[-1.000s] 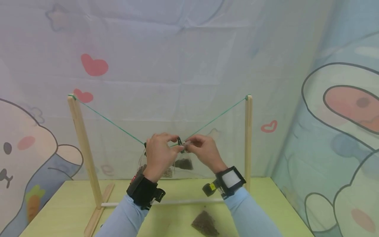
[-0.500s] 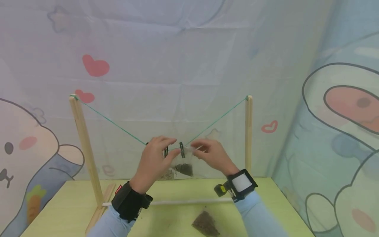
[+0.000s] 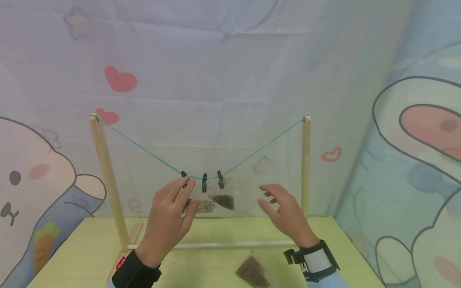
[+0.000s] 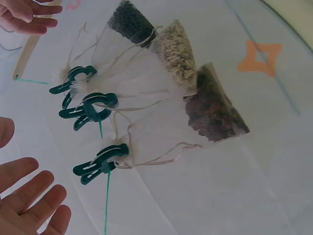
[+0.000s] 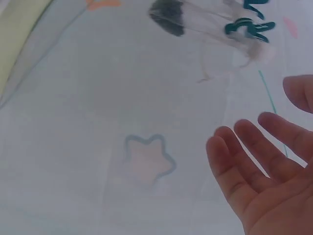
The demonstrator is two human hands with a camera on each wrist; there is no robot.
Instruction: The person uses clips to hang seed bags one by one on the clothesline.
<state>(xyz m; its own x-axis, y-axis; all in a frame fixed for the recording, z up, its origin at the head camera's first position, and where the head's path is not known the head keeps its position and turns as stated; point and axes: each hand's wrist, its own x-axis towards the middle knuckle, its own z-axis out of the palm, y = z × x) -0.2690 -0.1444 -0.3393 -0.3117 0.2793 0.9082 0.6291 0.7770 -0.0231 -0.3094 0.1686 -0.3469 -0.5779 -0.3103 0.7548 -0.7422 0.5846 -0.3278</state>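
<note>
Three dark green clothespins hang on a sagging green string [image 3: 140, 146], each clipping a sheer drawstring pouch. In the left wrist view the pouches hold dark pellets [image 4: 132, 23], pale bits [image 4: 175, 56] and brown-red pieces [image 4: 212, 107]. My left hand [image 3: 169, 220] is open in front of the left clothespin [image 3: 184, 179], hiding part of its pouch. The middle clothespin [image 3: 204, 183] and right clothespin [image 3: 221, 180] show fully. To the right of the pouches, apart from them, my right hand [image 3: 286, 214] holds nothing, its fingers loosely bent.
Two wooden posts [image 3: 108, 180] [image 3: 306, 168] carry the string, joined low by a white rod [image 3: 234, 244]. Another pouch with brown contents [image 3: 252, 272] lies on the yellow table [image 3: 201, 270] near its front. A printed cloth [image 3: 216, 80] hangs behind.
My right hand has let go of the right pouch and drawn away to the right. My left hand has left the right clothespin, moving left and down. All three clothespins now show.
</note>
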